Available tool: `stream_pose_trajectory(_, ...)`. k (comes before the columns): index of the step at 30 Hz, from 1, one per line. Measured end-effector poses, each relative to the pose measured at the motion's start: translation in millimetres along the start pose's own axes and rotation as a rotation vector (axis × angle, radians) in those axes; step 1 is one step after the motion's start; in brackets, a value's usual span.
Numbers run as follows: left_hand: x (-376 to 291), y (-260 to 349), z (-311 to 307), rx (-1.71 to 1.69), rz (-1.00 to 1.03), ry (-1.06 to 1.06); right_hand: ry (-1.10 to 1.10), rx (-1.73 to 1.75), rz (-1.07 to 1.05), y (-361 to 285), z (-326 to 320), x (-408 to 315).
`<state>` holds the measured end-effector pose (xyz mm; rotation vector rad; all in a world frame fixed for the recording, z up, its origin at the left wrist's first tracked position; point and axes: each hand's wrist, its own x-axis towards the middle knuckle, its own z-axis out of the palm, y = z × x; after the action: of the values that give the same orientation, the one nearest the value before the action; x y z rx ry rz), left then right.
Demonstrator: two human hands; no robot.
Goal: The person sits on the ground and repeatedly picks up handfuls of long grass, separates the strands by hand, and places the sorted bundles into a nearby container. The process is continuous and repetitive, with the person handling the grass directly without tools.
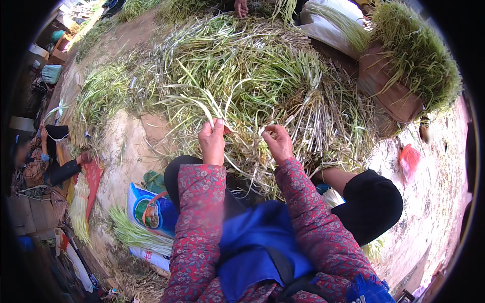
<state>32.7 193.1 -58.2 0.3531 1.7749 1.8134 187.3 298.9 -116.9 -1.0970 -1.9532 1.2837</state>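
Observation:
My left hand [213,142] is closed on a few long pale-green leafy stalks [206,99], their leaves fanning out beyond the fingers. To its right, a short gap away, my right hand [278,142] has its thumb and forefinger pinched together at a small whitish piece, too small to name. Under and beyond both hands spreads a big heap of leafy green plants [235,68], with pale stems and dry, brownish roots among it on the right.
Beside my left leg, a bundle of pale stalks [138,233] lies on a printed blue-and-white sack [159,216]. A red plastic bag [409,161] is on the floor at right. A leafy pile [416,57] stands upper right. Another person [45,159] sits at left; a person's hand [241,7] shows at top.

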Motion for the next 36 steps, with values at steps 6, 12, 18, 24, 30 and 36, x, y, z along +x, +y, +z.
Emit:
stream_pose_trajectory(6, -5.2, -7.3, 11.9, 0.317, 0.150, -0.153, -0.206, 0.846, 0.281, -65.4, 35.4, 11.6)
stream_pose_trajectory(12, 2.5, -3.0, -2.4, -0.031, -0.109, 0.183, 0.248, 1.258, 0.432, -18.6, -24.7, 19.2)
stream_pose_trajectory(18, 2.4, 13.0, -7.2, -0.304, -0.171, 0.105, 0.231, 1.194, 0.357, 2.7, -71.4, 23.7)
stream_pose_trajectory(24, -17.2, 18.1, 22.5, 0.077, 0.020, -0.318, -0.355, 0.745, -0.003, -66.8, -9.4, 28.2)
stream_pose_trajectory(30, -5.7, 28.3, 7.0, -0.110, 0.058, -0.173, -0.512, 0.677, -0.153, -94.9, 13.3, 23.2)
stream_pose_trajectory(36, 41.6, 66.4, -94.3, -0.564, 0.405, 0.299, -0.507, 0.529, 0.251, 9.7, -5.9, 11.4)
